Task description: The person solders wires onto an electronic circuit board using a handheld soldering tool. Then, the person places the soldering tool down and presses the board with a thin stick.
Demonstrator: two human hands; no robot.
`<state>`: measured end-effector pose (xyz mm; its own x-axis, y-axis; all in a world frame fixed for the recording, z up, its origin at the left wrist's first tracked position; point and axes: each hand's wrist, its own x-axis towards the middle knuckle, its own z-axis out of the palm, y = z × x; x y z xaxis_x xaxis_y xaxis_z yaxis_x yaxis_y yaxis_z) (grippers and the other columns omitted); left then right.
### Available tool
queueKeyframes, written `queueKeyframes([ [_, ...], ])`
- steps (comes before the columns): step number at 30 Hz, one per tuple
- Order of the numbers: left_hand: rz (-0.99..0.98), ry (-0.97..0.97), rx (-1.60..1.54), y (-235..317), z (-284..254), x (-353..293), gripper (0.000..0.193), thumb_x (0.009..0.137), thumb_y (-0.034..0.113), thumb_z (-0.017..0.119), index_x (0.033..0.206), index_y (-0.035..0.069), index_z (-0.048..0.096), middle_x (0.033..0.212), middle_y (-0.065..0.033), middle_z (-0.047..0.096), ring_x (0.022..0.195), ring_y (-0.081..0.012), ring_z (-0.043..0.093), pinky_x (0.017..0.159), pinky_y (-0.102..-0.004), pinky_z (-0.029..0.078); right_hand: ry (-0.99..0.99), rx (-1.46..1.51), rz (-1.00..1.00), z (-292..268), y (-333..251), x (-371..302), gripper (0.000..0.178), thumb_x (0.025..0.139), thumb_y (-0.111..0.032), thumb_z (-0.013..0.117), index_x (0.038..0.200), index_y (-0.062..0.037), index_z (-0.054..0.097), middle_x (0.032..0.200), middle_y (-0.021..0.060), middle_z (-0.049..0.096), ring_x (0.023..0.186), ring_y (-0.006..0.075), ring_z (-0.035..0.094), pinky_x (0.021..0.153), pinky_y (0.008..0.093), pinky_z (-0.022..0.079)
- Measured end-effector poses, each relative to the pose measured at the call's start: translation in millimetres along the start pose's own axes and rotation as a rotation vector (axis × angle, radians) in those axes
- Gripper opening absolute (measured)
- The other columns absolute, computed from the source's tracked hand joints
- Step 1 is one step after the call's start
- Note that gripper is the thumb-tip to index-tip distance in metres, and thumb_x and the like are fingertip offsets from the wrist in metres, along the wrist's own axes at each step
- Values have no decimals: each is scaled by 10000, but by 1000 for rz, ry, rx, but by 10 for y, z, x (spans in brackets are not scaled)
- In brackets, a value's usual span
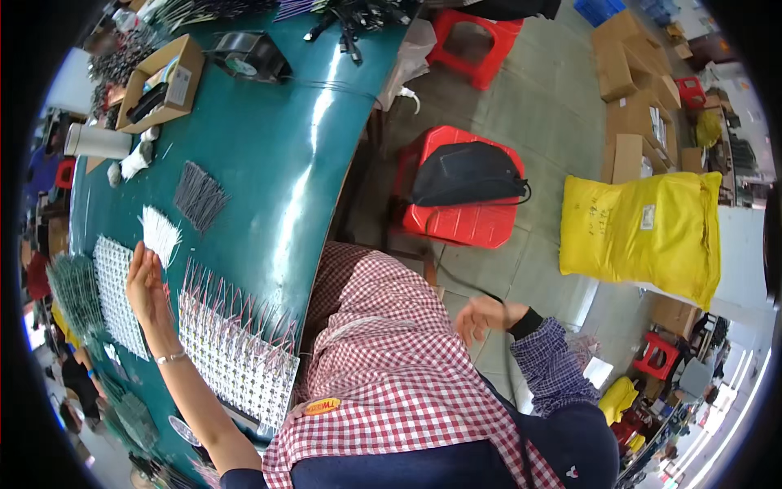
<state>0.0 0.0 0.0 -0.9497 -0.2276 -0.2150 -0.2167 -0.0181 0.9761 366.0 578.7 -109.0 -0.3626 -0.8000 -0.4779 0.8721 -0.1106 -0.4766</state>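
My left hand [145, 287] is raised over the left part of the green table, fingers stretched upward beside a bundle of short white strips [161, 235]; I see nothing held in it. Just right of that hand lies a panel of small white square pieces [236, 350] in rows, with thin red and white wires standing out along its far edge. A second white panel [120, 285] is on the hand's other side. My right hand [482, 318], loosely curled with its fingers apart and holding nothing visible, hangs by my checked apron [383, 350], near a dark strap or cord [509, 359].
On the green table [252, 163] lie dark strips [201, 196], a black fan [248, 57], a cardboard box [163, 81] and a white roll [98, 141]. A red stool [464, 224] with a black bag [468, 174] stands right of the table. Farther right is a yellow sack [639, 236].
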Motion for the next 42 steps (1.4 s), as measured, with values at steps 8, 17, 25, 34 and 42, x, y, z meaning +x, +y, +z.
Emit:
queueKeyframes([
  [8,64,119,-98,71,-113,-1274,468,927,-65,641,1385,-94,548,1262,-137,662,1076,-174,662,939,-288,564,-613,-14,-1844,953,-1538,-597,998,767,42,792,1574,-370,374,846,174,698,646,212,641,558,325,482],
  [17,240,295,-227,-262,114,-2954,372,889,-66,649,1259,-101,639,1074,-146,703,920,-170,676,802,-305,582,-1691,-468,-1334,1488,-3087,-453,510,869,-44,700,1362,-165,649,811,134,694,718,194,675,563,310,501],
  [25,225,971,-194,-911,211,-4440,245,966,-49,590,1193,-94,669,1032,-120,695,865,-137,668,756,-274,584,-1151,-809,-1202,2340,-3686,1320,291,903,-177,608,1108,-31,755,968,149,714,932,248,685,805,349,532],
  [34,39,1364,-148,-1442,-206,-5013,212,988,-30,586,1176,-73,673,1025,-95,692,849,-117,654,733,-247,573,-96,-2183,-861,1810,-2322,3639,805,940,-442,665,1573,-66,340,1623,251,281,1526,431,209,1223,567,182],
  [42,-44,1297,753,-1362,-973,-4251,248,969,-5,586,1199,-15,676,1164,-123,679,1019,-237,660,908,-361,522,28,-2154,-691,1674,-2299,3620,816,938,-444,651,1594,-91,317,1659,171,262,1546,354,209,1240,536,139],
])
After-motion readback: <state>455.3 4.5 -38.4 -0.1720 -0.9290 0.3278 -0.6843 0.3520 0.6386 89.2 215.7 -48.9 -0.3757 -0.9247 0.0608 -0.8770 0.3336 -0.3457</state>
